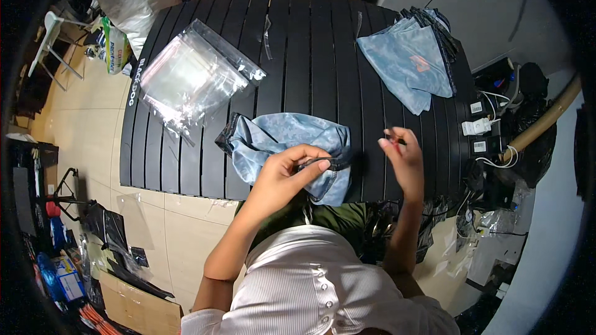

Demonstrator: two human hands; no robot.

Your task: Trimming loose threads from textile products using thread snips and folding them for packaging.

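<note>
One light-blue patterned, dark-edged fabric piece (304, 125) on black slatted bench (310, 56); edge pinched between thumb and fingers of left hand (279, 177). Right hand (407, 160) apart, fingers curled; grip unclear. Beyond: one transparent plastic-bag stack (192, 80), one light-blue fabric pile (403, 53).

Head view: close, downward over table (298, 74); rim seemingly murky.

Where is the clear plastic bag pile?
In the head view, the clear bag pile lies on the table at left, beyond the blue fabric in the left hand.
</note>
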